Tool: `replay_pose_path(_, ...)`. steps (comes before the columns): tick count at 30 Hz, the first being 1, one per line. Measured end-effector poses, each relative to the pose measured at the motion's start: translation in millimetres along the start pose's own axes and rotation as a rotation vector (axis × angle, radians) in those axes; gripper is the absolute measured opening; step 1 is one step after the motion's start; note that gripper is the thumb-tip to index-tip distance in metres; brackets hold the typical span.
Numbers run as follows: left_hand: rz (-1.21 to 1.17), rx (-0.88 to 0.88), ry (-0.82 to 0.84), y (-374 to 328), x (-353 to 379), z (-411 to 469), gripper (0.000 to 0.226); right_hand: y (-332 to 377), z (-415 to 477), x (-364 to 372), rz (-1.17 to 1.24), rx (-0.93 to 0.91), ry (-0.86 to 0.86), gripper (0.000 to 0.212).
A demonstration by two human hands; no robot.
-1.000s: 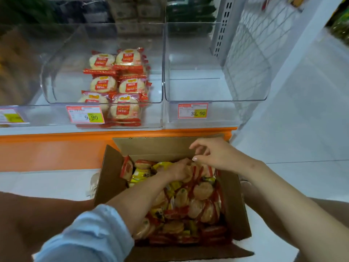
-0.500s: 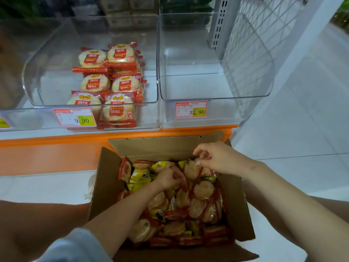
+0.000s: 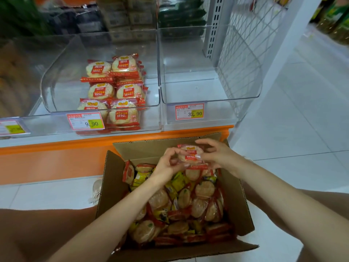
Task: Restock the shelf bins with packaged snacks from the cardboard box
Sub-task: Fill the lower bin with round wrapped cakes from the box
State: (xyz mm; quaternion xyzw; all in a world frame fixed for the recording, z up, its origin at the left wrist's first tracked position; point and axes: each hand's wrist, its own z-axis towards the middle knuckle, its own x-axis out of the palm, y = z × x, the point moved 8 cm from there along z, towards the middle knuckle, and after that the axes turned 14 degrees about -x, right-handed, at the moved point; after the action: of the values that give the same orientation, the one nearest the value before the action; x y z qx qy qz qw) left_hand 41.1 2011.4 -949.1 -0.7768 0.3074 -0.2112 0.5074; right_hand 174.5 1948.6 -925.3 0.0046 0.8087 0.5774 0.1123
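Both hands were up over the far end of the cardboard box [image 3: 113, 178], sharing one snack pack [image 3: 191, 154], a round pale rice cracker in clear wrap with a red label. The left hand [image 3: 168, 164] had its grip pinched on the pack's left edge, fingers curled. The right hand [image 3: 217, 157] had its grip on the right side, thumb on the front. The pack was held above the box's contents, just in front of the raised back flap, with the label facing the camera.

The box sat on the white tiled floor [image 3: 302, 129] close against the orange shelf base [image 3: 56, 159]. Its flaps were open and it held a loose pile of snacks [image 3: 200, 207], mostly the same red-trimmed crackers with some yellow packets mixed in.

Up on the shelf were two clear plastic bins side by side. The left bin [image 3: 62, 72] had stacked packs [image 3: 113, 87] of that same cracker in two neat columns, sitting toward its right half. The right bin [image 3: 188, 63] stood right beside it. Each had a price tag on the front, 9.90 [image 3: 85, 121] on the left one and 32.90 [image 3: 189, 111] on the right. A white wire mesh panel [image 3: 239, 53] stood just right of the right bin. The darker packaged stuff behind the bins was too blurry to make out.
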Motion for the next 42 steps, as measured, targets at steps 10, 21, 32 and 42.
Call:
replay_pose_path(10, -0.029, -0.056, 0.013, 5.9, -7.0, 2.6, 0.049, 2.3, 1.6, -17.2, -0.026, -0.107, -0.178, 0.041)
replay_pose_path(21, 0.938, -0.404, 0.572, 183.6, 13.8, -12.4, 0.028, -6.1, 6.7, -10.5, -0.226, -0.130, -0.053, 0.041)
replay_pose_path(32, 0.854, -0.314, 0.225, 160.2, -22.6, 17.0, 0.041, -11.9, 7.5, -7.9, -0.327, -0.119, -0.011, 0.039)
replay_pose_path(42, 0.977, -0.326, 0.462, 185.1, 2.2, -4.0, 0.028, -14.8, 4.7, -5.5, -0.403, -0.118, 0.003, 0.038)
